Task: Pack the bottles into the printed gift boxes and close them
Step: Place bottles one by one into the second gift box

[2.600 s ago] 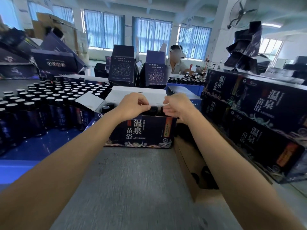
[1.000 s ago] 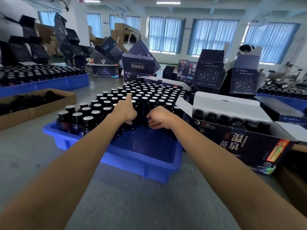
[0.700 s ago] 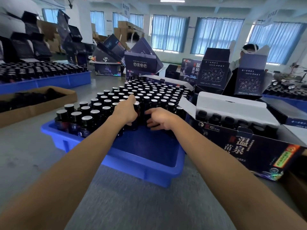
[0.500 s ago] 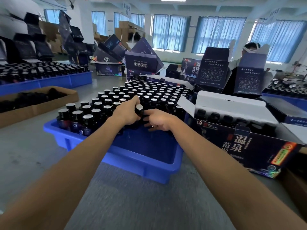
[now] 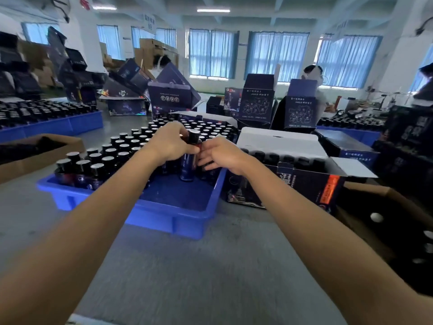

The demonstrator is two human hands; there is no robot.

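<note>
A blue plastic tray (image 5: 164,207) on the grey table holds several dark bottles with black caps (image 5: 110,153). My left hand (image 5: 171,144) grips one dark bottle (image 5: 188,165) by its upper part, raised a little above its neighbours. My right hand (image 5: 220,153) has its fingers curled round bottles just to the right of it; how many it holds is hidden. To the right stands an open printed gift box (image 5: 302,181), its white-lined lid flap (image 5: 276,141) folded back, with a row of bottle caps showing inside.
A brown carton (image 5: 384,221) with dark contents sits at the right edge, another (image 5: 35,151) at the left. More blue trays of bottles (image 5: 51,123) and stacked dark gift boxes (image 5: 257,102) crowd the far side. A person (image 5: 314,76) stands behind the boxes.
Both hands left the gift box's flap and moved left to the tray. The left hand has since taken hold of a bottle and lifted it above the others; the right hand closed in beside it.
</note>
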